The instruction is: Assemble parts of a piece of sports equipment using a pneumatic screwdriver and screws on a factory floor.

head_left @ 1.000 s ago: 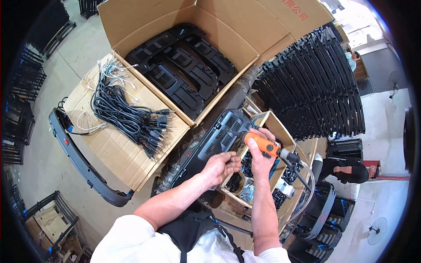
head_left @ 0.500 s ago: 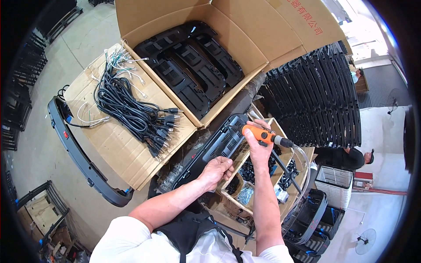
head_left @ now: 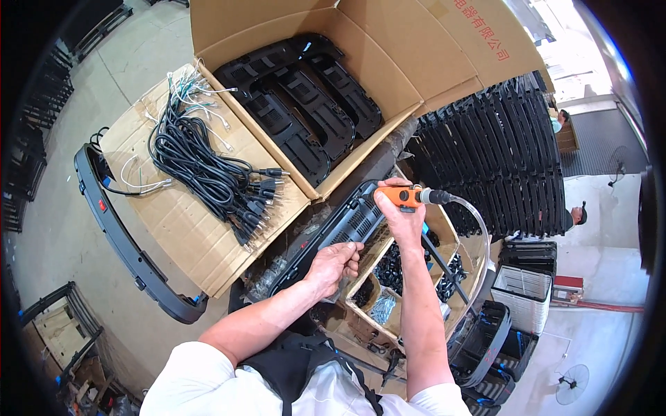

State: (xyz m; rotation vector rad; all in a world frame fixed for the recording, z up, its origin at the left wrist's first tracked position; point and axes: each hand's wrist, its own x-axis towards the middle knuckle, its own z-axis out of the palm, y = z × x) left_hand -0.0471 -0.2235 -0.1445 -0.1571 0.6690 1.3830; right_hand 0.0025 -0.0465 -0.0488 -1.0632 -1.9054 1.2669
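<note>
My right hand (head_left: 402, 220) is wrapped round an orange air screwdriver (head_left: 401, 197), which has a clear hose running off to the right. The tool is over the far end of a long black plastic housing (head_left: 347, 220) with vent slots; its tip is hidden behind my fingers. Beside the housing's near part, my left hand (head_left: 333, 269) is closed in a pinch, and whatever it holds is too small to make out. Close by my hands stands a divided wooden parts tray (head_left: 380, 267), holding black small parts and silver screws (head_left: 382, 309).
An open cardboard box (head_left: 378, 52) holds several black plastic housings. Black power cords (head_left: 208, 173) lie on its flap at the left. Another curved black housing (head_left: 132, 249) stands left of it. Stacked black parts (head_left: 489, 163) rise on the right, near a white basket (head_left: 522, 295).
My right hand and the screwdriver have shifted slightly left, and the tool has turned more level. My left hand remains pinched near the housing. A person at the right has moved partly behind the stack.
</note>
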